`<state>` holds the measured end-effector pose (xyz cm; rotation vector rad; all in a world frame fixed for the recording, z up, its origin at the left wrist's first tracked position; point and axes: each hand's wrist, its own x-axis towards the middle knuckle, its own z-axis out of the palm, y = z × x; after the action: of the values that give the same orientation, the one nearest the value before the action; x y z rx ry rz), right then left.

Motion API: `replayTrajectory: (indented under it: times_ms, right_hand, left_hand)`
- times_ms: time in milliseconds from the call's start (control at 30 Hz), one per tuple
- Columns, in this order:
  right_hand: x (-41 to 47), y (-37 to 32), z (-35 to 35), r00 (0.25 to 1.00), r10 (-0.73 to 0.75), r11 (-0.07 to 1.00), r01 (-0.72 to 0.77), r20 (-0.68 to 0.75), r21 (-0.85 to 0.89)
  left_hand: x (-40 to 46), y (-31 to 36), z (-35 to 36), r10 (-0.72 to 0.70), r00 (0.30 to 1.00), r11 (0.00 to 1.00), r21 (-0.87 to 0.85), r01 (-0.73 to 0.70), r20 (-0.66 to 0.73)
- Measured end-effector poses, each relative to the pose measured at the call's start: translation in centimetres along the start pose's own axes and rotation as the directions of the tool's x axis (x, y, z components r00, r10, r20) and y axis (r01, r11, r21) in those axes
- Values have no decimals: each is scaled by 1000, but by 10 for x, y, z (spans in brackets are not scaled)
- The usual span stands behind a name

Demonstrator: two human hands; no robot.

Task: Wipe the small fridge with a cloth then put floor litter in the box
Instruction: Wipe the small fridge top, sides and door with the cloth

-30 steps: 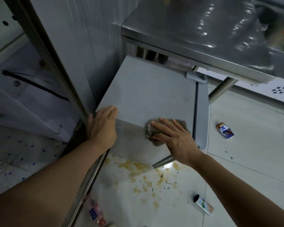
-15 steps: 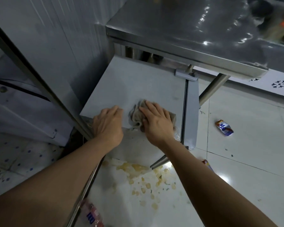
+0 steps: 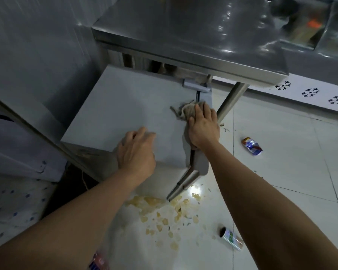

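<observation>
The small grey fridge (image 3: 123, 110) stands under a steel table, seen from above. A crumpled beige cloth (image 3: 185, 112) lies at the right edge of its top, over the door seam. My right hand (image 3: 203, 127) presses flat on the cloth. My left hand (image 3: 136, 152) rests on the near edge of the fridge top with its fingers loosely bent, holding nothing. Litter lies on the white tiled floor: a crushed blue and white can (image 3: 252, 146) to the right, a small can (image 3: 231, 238) near my right forearm, and a plastic bottle (image 3: 98, 263) at the bottom edge.
The steel table (image 3: 183, 36) overhangs the back of the fridge, and its leg (image 3: 230, 100) slants down just right of the cloth. A yellowish spill (image 3: 164, 211) spreads on the floor in front of the fridge. A slanted metal bar (image 3: 37, 131) runs along the left.
My right hand has slid the cloth from the front middle of the fridge top to its right edge. My left hand has shifted right along the near edge.
</observation>
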<state>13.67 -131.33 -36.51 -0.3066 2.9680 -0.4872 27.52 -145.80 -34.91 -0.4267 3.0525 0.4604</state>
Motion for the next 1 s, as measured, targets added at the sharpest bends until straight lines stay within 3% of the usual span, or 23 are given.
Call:
replayTrajectory:
  times_ms: [167, 300, 533, 667, 867, 1000]
  right_hand:
    - [-52, -3, 9, 988, 139, 983, -128, -75, 135]
    - [-125, 2, 26, 989, 76, 986, -56, -126, 159]
    - [-49, 18, 1, 991, 126, 923, -130, 35, 362]
    - [-46, 20, -1, 991, 129, 914, -132, 34, 384]
    - [-117, 16, 25, 987, 114, 902, -54, -115, 428]
    - [-137, 11, 39, 961, 91, 946, -2, -261, 323]
  left_hand:
    - [-3, -2, 3, -22, 998, 1000, 20, 21, 53]
    - [-5, 1, 7, -48, 997, 999, 10, 47, 55]
    - [-6, 1, 14, -52, 998, 999, 17, 52, 20]
    - [-7, 2, 17, -48, 999, 999, 14, 48, -16]
    - [-10, 2, 20, -50, 998, 998, 27, 51, -31]
    - [-15, -7, 21, 36, 997, 999, 2, -36, -65]
